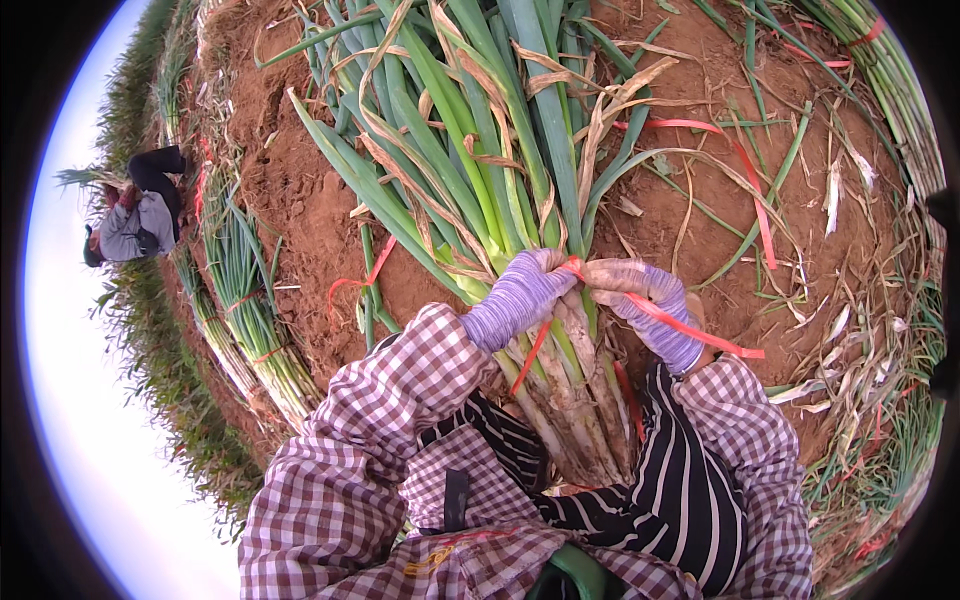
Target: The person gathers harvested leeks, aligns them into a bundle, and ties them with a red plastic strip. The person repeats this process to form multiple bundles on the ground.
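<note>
A bundle of large green onions (574, 367) lies before me, its pale, soil-stained stalks between my knees and its broad green leaves fanning away. Around the stalks runs a red plastic tie strip (534, 358). My left hand (521, 296), in a purple-and-white knit glove, pinches the strip on top of the bundle. Close beside it, my right hand (649, 304) in a matching glove grips the strip too, and a loose tail hangs out past its wrist. The fingertips of both hands meet where the strip crosses. Part of the strip is hidden under the stalks.
Tied green onion bundles (251, 292) lie along the left, and another bundle (892, 105) is at the upper right. Loose red strips (750, 180) and dry leaf scraps (832, 337) litter the brown soil (315, 217). Another person (139, 217) is at far left, holding onions.
</note>
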`<state>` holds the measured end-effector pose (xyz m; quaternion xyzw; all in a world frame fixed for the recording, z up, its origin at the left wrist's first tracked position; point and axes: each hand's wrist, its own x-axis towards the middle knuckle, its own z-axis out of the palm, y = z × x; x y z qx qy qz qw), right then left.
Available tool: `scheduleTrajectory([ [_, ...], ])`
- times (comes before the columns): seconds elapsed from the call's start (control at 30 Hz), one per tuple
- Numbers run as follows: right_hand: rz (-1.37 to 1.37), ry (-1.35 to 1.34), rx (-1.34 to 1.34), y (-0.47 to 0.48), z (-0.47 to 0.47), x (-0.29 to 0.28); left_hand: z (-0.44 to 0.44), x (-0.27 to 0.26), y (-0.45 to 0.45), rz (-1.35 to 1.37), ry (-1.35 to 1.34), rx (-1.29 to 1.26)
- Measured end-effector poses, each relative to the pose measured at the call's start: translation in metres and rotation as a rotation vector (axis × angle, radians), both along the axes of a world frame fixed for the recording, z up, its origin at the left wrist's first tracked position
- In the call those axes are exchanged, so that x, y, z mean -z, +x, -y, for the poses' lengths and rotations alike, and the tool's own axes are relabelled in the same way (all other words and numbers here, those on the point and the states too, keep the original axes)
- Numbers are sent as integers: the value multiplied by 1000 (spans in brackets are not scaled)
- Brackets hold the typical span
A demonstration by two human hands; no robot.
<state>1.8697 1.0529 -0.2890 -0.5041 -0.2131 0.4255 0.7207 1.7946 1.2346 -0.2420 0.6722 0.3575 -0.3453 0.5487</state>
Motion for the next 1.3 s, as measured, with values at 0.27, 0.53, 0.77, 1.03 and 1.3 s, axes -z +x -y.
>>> scheduleTrajectory([
  [0.27, -40, 73, -35, -5, -15, -20, -37, -55, -18, 336, -853, -691],
  [0.53, -160, -324, 23, -1, 59, 113, -102, -42, -52, 231, -316, -1163],
  [0.77, -530, -770, 223, -17, 125, 57, -78, -57, -68, 305, 239, -1046],
  [1.03, -255, -1109, 158, -78, 100, 57, -60, 22, -45, 259, 86, -1013],
  [1.3, -70, -1020, 114, -42, 85, 30, -69, 15, -52, 261, -44, -868],
])
